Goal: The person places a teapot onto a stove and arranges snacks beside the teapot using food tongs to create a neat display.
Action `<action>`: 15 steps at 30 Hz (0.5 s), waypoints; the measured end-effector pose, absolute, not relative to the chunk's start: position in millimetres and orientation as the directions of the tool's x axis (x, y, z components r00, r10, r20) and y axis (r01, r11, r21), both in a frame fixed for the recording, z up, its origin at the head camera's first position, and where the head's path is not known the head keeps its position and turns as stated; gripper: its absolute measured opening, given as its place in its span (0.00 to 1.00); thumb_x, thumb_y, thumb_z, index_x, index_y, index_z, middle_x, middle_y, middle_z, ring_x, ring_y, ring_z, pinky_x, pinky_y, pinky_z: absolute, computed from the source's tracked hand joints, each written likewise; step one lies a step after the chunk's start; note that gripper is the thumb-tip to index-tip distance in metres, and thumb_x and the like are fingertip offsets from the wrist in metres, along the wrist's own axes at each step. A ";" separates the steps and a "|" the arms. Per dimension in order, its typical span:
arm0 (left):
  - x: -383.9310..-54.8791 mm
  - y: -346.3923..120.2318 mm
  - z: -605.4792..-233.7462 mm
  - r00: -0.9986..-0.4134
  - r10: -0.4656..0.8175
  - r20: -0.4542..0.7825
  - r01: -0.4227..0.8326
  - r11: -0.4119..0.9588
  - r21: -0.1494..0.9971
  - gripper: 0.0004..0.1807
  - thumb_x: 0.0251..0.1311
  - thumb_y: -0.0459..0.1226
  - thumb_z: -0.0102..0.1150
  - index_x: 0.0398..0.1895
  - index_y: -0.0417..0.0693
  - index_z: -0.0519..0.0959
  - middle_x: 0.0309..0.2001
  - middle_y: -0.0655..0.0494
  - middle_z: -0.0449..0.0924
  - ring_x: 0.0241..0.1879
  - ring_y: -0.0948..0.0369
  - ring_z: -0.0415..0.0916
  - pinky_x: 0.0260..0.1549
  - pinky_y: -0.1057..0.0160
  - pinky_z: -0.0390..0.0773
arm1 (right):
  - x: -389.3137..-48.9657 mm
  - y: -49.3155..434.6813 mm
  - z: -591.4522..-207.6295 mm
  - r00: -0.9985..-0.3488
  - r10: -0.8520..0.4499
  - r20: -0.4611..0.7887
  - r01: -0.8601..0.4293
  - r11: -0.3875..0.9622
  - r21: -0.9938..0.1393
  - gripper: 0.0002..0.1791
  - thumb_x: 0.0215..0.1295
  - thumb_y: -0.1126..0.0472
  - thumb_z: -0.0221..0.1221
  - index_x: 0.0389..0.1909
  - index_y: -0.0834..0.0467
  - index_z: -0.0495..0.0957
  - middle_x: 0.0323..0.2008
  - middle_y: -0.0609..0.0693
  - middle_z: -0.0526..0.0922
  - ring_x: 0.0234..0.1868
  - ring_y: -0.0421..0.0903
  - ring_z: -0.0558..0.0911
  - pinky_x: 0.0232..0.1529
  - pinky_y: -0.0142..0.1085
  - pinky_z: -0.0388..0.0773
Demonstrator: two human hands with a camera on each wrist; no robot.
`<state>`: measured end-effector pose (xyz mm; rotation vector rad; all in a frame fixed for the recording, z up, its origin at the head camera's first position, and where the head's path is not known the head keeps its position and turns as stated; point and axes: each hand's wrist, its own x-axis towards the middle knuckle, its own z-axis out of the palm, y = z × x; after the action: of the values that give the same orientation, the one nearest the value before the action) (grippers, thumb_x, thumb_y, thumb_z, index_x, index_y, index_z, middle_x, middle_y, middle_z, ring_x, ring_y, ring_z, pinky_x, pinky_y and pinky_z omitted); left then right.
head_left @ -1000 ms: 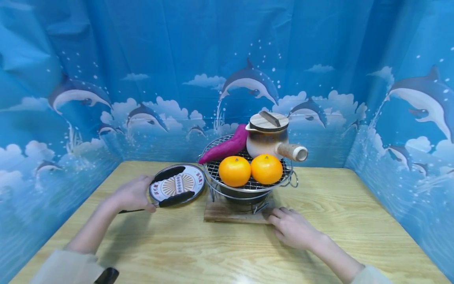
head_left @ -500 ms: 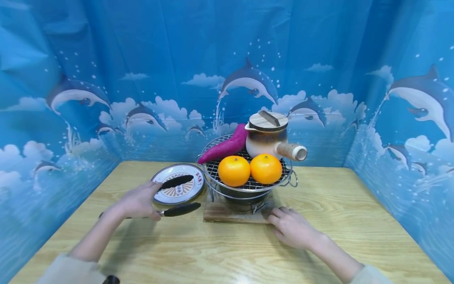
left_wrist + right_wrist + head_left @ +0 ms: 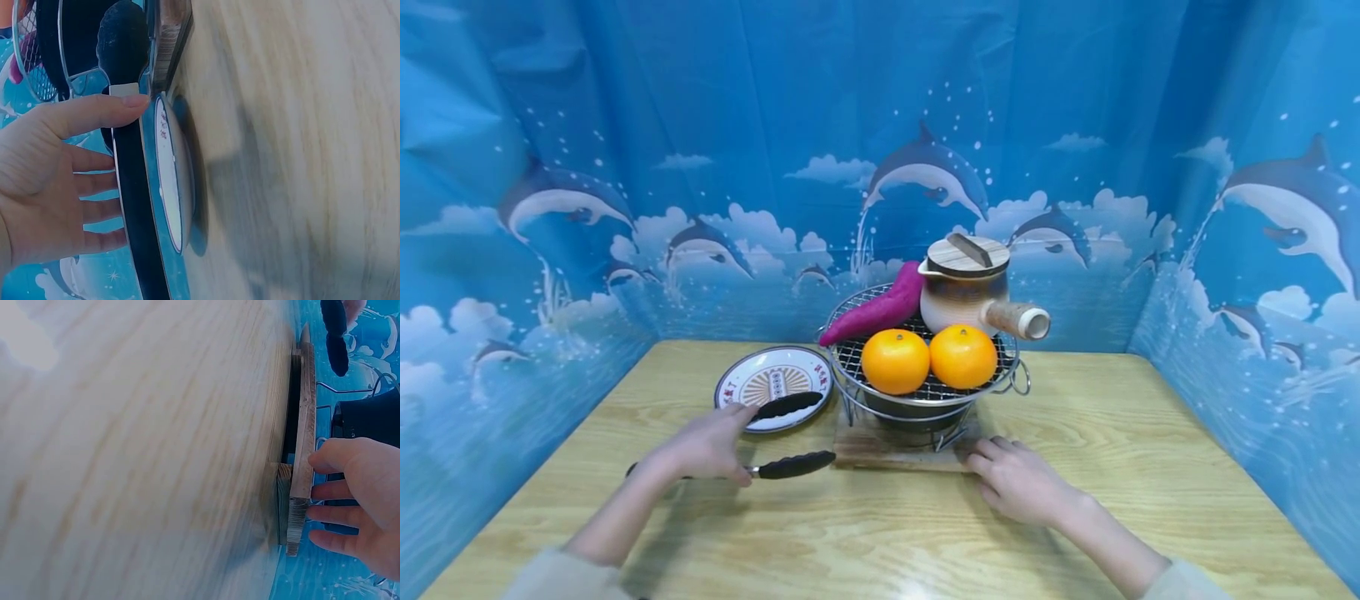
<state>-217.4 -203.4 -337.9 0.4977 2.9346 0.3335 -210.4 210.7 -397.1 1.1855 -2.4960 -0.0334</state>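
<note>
My left hand (image 3: pixel 711 446) holds a pair of black tongs (image 3: pixel 793 467) in front of the plate. The thumb lies on the near arm and the fingers are on the far arm, with the two arms spread apart. In the left wrist view the thumb crosses the metal band below the tongs' scalloped tip (image 3: pixel 123 44). Nothing is between the tips. The far tip overlaps the white patterned plate (image 3: pixel 805 367) in the head view. My right hand (image 3: pixel 1022 483) rests its fingertips at the right front corner of a wooden board (image 3: pixel 887 454) under the grill stand.
A round wire grill (image 3: pixel 850 358) on the stand bears two oranges (image 3: pixel 895 362) (image 3: pixel 964 358), a purple sweet potato (image 3: pixel 876 315) and a lidded clay pot (image 3: pixel 958 304) whose handle points right. A blue dolphin curtain (image 3: pixel 880 125) encloses the wooden table (image 3: pixel 1120 442).
My left hand has drawn the tongs toward me and slightly right, off most of the plate, and their arms have spread wider. My right hand stays at the board's corner.
</note>
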 end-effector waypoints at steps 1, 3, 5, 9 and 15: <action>-217.2 -202.8 -339.6 -0.935 0.337 -0.108 0.305 0.921 0.241 0.58 0.27 0.43 0.77 0.65 0.28 0.58 0.61 0.29 0.60 0.57 0.35 0.61 0.53 0.39 0.64 | -210.0 210.6 -397.1 -0.577 -0.751 0.320 -0.743 0.646 0.177 0.13 0.48 0.64 0.62 0.39 0.56 0.79 0.38 0.49 0.78 0.39 0.49 0.78 0.41 0.44 0.77; -216.5 -201.9 -342.7 -0.937 0.329 -0.113 0.296 0.925 0.239 0.58 0.27 0.43 0.76 0.65 0.29 0.57 0.62 0.30 0.60 0.58 0.35 0.60 0.53 0.39 0.63 | -209.7 210.6 -397.1 -0.580 -0.749 0.321 -0.742 0.648 0.173 0.13 0.48 0.64 0.63 0.38 0.56 0.79 0.38 0.49 0.78 0.39 0.49 0.78 0.40 0.44 0.77; -215.6 -201.2 -345.3 -0.939 0.323 -0.121 0.288 0.927 0.238 0.58 0.27 0.43 0.76 0.65 0.30 0.57 0.62 0.30 0.60 0.59 0.36 0.60 0.53 0.39 0.64 | -209.6 210.6 -397.3 -0.577 -0.749 0.326 -0.743 0.647 0.173 0.13 0.48 0.64 0.63 0.38 0.55 0.79 0.38 0.48 0.78 0.38 0.48 0.78 0.39 0.43 0.77; -212.7 -199.5 -347.8 -0.939 0.323 -0.123 0.287 0.927 0.242 0.58 0.26 0.43 0.77 0.65 0.30 0.58 0.61 0.32 0.62 0.57 0.38 0.63 0.52 0.40 0.66 | -209.6 210.8 -397.8 -0.574 -0.747 0.335 -0.743 0.647 0.171 0.13 0.47 0.64 0.63 0.37 0.55 0.79 0.36 0.48 0.77 0.37 0.47 0.77 0.37 0.41 0.77; -210.5 -196.2 -351.1 -0.933 0.346 -0.103 0.314 0.918 0.240 0.60 0.22 0.43 0.77 0.65 0.29 0.59 0.59 0.34 0.65 0.53 0.39 0.68 0.50 0.42 0.69 | -209.1 210.7 -396.2 -0.583 -0.744 0.325 -0.743 0.651 0.155 0.13 0.48 0.64 0.63 0.38 0.55 0.79 0.36 0.48 0.77 0.37 0.48 0.77 0.37 0.42 0.77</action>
<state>-210.5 -196.2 -351.1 0.5082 2.9359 0.3321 -209.1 210.7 -396.2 1.1791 -2.5099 -0.0032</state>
